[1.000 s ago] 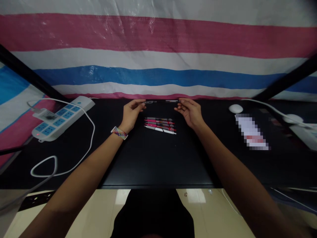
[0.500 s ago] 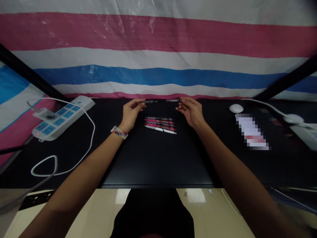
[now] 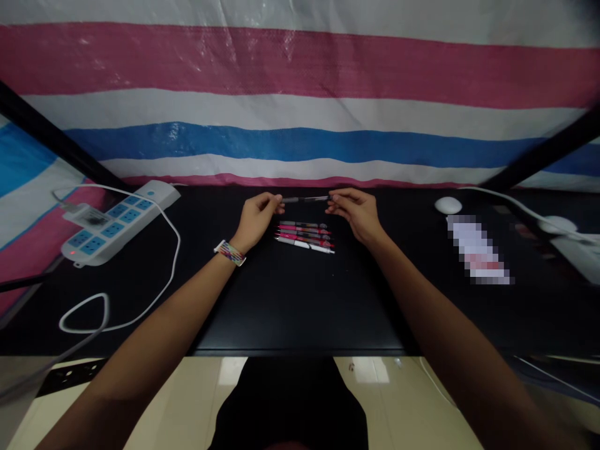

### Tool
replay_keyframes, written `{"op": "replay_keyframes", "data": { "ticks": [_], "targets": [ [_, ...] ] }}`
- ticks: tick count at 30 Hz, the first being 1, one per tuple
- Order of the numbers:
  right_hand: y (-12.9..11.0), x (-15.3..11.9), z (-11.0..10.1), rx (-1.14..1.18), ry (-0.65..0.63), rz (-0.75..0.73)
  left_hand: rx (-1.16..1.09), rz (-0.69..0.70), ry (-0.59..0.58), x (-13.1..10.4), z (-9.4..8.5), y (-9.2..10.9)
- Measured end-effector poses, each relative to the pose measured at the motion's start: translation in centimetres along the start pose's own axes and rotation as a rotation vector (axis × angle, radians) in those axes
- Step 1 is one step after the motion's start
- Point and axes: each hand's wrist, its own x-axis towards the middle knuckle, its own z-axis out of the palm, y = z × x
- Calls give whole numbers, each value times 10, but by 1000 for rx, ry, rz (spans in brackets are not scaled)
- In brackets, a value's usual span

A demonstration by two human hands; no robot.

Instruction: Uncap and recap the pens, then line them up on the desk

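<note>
Pen pieces point(image 3: 291, 200), long axes running left-to-right, point inward, pinched by left hand point(image 3: 256, 219) and right hand point(image 3: 359, 214).

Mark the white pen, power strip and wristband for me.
White pen point(image 3: 304, 245): head view, middle of the barrel.
Power strip point(image 3: 112, 230): head view, a blue socket on its top.
Wristband point(image 3: 230, 252): head view, its patterned outer side.

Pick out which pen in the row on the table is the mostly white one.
It is the white pen, at the end of the row nearest the person. The other pens, lying beyond it, are darker, with grey or pinkish-red parts.
</note>
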Motion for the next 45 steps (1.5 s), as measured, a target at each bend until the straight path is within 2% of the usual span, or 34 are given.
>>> {"op": "replay_keyframes", "data": {
  "ticks": [6,12,14,18,23,26,29,35,45],
  "targets": [
    [-3,-5,6,2,-52,1,95,24,-16,-3,1,4],
    [-5,-4,6,54,-10,10,-154,55,-30,-3,5,3],
    [-6,-5,7,56,-8,18,-169,39,-30,-3,5,3],
    [-6,-5,8,50,-24,32,-134,3,-35,-4,3,6],
    [-5,-5,8,67,-18,24,-36,100,-68,-5,0,13],
    [-4,-5,8,76,-31,18,-55,64,-70,-5,1,10],
    [-2,-4,8,56,-42,21,-75,36,-47,-6,2,9],
    [-2,-4,8,53,-14,8,-23,86,21,-6,0,8],
    [-3,-5,9,20,-28,26,33,40,-47,-2,3,3]
  ]
}}
